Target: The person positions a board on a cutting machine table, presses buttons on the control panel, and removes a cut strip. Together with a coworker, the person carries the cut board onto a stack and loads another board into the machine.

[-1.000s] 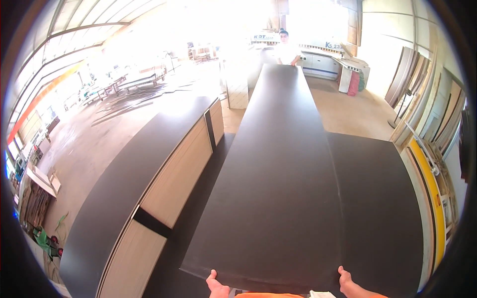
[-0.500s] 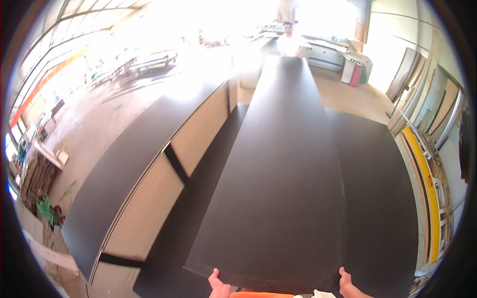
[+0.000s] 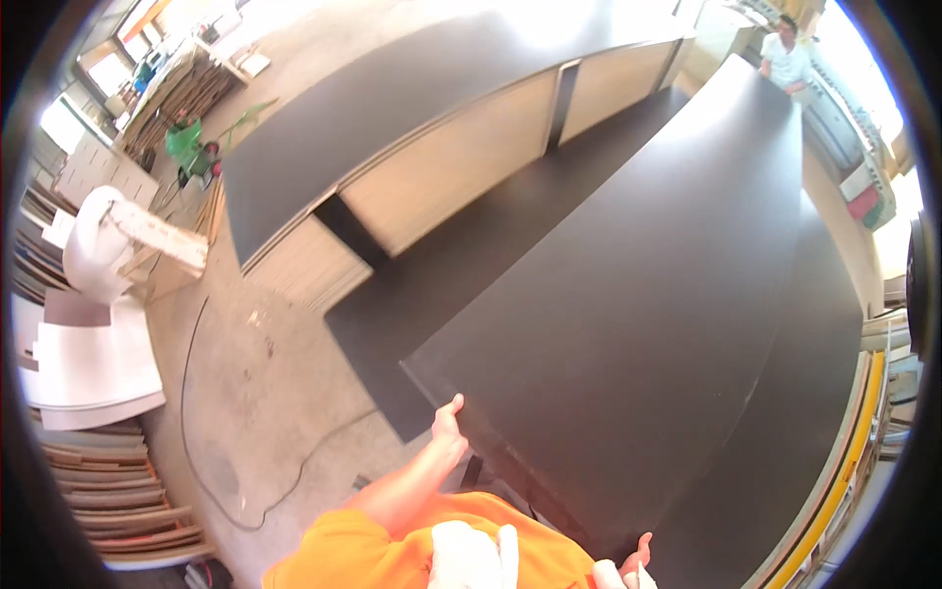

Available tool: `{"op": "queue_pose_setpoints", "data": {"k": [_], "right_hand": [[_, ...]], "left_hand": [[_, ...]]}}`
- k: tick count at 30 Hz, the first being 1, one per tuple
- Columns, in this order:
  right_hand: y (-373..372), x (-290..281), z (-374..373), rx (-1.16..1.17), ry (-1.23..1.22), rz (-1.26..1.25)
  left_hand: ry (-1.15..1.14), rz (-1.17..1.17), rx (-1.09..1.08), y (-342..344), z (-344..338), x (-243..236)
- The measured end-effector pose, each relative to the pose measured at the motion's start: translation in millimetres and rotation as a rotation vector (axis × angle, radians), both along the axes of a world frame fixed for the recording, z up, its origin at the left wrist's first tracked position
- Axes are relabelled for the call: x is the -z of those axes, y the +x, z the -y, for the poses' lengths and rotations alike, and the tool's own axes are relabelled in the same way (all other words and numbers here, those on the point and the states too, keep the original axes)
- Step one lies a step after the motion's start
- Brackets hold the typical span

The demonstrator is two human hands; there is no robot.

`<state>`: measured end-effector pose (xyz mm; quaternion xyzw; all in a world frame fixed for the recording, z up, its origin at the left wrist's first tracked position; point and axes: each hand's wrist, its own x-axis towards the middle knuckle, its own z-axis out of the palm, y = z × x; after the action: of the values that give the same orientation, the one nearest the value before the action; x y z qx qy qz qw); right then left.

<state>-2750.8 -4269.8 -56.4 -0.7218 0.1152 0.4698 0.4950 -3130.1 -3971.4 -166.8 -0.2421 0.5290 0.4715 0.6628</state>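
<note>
A long dark brown panel (image 3: 638, 294) stretches from my body to the far top right. My left hand (image 3: 448, 424) grips its near edge close to the left corner, thumb on top. My right hand (image 3: 636, 556) holds the same edge at the right, only the fingertips showing at the lower rim. Another person (image 3: 785, 54) in a white shirt stands at the panel's far end. Under the panel lies a stack of similar dark panels (image 3: 785, 461). My orange sleeve fills the lower middle.
A tall stack of pale boards topped by a dark sheet (image 3: 442, 147) stands to the left. Bare concrete floor with a cable (image 3: 211, 412) lies beside it. White curved parts (image 3: 88, 324) and stacked boards sit far left. A yellow rail (image 3: 844, 481) runs along the right.
The view has swung sharply left and down, so the panel now runs diagonally to the top right. Both hands keep their hold on the near edge; my left hand shows more.
</note>
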Motion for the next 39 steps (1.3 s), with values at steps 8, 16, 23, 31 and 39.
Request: {"op": "queue_pose_setpoints", "data": {"k": [8, 16, 23, 31, 39], "right_hand": [[-164, 15, 46, -0.071, -0.042, -0.021], [-325, 175, 55, 0.100, -0.148, 0.026], [-430, 339, 26, 0.048, -0.165, 0.040], [-470, 486, 3, 0.082, -0.090, -0.139], [-462, 561, 18, -0.577, -0.510, -0.228]], "left_hand": [[-0.109, -0.038, 0.009, -164, 72, 50], [-0.069, -0.087, 0.032, -319, 49, 179], [-0.023, -0.096, 0.088, -416, -15, 326], [-0.010, -0.175, 0.097, -457, -38, 442], [-0.226, -0.972, 1.492, -539, -28, 452]]}}
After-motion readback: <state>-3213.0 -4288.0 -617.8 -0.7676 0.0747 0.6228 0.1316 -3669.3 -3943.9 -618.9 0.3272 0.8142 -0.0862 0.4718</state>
